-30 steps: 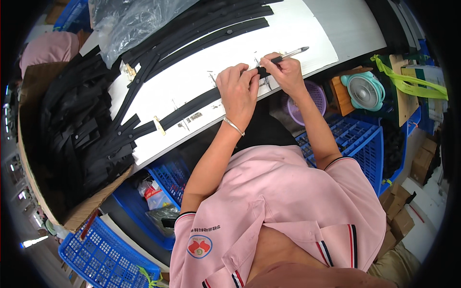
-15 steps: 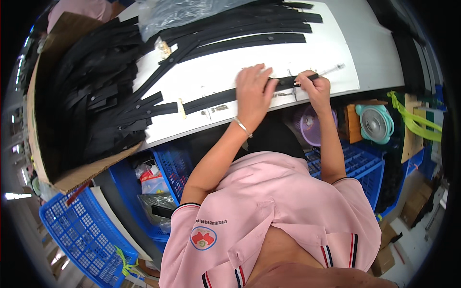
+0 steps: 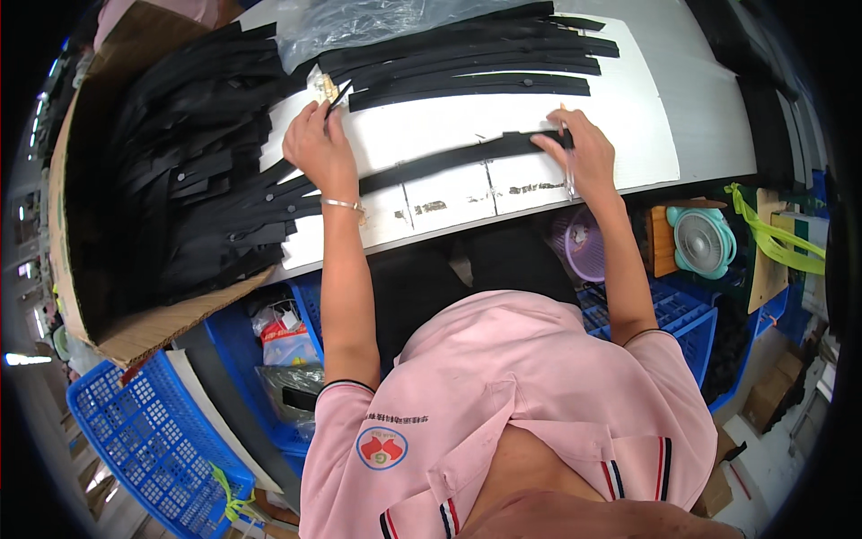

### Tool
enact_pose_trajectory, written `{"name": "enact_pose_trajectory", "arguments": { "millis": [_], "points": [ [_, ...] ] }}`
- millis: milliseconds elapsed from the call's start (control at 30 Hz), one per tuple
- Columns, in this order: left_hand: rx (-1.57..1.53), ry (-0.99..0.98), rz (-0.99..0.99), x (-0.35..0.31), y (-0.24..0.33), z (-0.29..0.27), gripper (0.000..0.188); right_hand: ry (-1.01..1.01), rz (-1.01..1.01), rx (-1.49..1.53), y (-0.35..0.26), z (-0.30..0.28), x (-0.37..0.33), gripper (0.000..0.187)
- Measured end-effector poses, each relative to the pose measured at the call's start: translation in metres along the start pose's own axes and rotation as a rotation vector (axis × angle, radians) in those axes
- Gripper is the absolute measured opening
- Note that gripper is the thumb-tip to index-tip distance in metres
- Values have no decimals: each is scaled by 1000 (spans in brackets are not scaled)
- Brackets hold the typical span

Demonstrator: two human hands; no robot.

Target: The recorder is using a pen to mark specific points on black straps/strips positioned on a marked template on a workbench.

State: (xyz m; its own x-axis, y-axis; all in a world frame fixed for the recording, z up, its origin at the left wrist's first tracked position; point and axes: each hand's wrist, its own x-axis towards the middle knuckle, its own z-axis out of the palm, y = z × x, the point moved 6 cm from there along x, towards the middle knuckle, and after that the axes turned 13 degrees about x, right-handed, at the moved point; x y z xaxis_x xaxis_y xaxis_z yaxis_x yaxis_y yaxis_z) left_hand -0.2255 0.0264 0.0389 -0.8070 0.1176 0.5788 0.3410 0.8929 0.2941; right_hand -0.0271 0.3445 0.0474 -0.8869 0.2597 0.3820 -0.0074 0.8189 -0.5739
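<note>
"Please, what is the left hand (image 3: 321, 153) doing?"
"Its fingers are pinching a short-looking, diagonal black strip (image 3: 340, 95), mostly hidden by the hand."
"And the right hand (image 3: 590, 154)?"
"It is grasping a clear-barrelled pen (image 3: 570, 182), and its thumb is touching the right end of the long black strip (image 3: 440, 162)."
"Where is this long strip lying?"
"Across the white board (image 3: 440, 115), nearer the person than the grouped strips (image 3: 476, 58)."

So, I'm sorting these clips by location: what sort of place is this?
Probably a workshop or small factory: many black strips lie side by side on a white board, more fill a cardboard box, and a blue plastic crate stands near the worktable.
</note>
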Motion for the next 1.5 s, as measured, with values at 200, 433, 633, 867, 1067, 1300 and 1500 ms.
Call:
{"name": "enact_pose_trajectory", "arguments": {
  "millis": [200, 433, 633, 867, 1067, 1300, 1500],
  "points": [
    [-127, -113, 263, -50, 85, -34, 33, 225, 42, -52, 13, 9, 31, 35],
    [-275, -314, 399, -112, 153, -27, 40, 347, 250, 397, 3, -12, -15, 25],
    [-271, -450, 494, -133, 176, -28, 62, 100, -66, -47, -51, 3, -78, 44],
    [-143, -562, 431, -160, 162, -44, 78, 161, -45, -275, -19, -29, -97, 43],
    [13, -557, 259, -163, 102, -62, 82, 180, -74, -327, -4, -30, -107, 41],
    [59, -517, 200, -163, 46, -70, 82, 161, -26, -250, -15, -35, -97, 35],
    [38, -460, 175, -162, 47, -72, 82, 181, 185, 326, -51, -10, -63, 20]
  ]
}}
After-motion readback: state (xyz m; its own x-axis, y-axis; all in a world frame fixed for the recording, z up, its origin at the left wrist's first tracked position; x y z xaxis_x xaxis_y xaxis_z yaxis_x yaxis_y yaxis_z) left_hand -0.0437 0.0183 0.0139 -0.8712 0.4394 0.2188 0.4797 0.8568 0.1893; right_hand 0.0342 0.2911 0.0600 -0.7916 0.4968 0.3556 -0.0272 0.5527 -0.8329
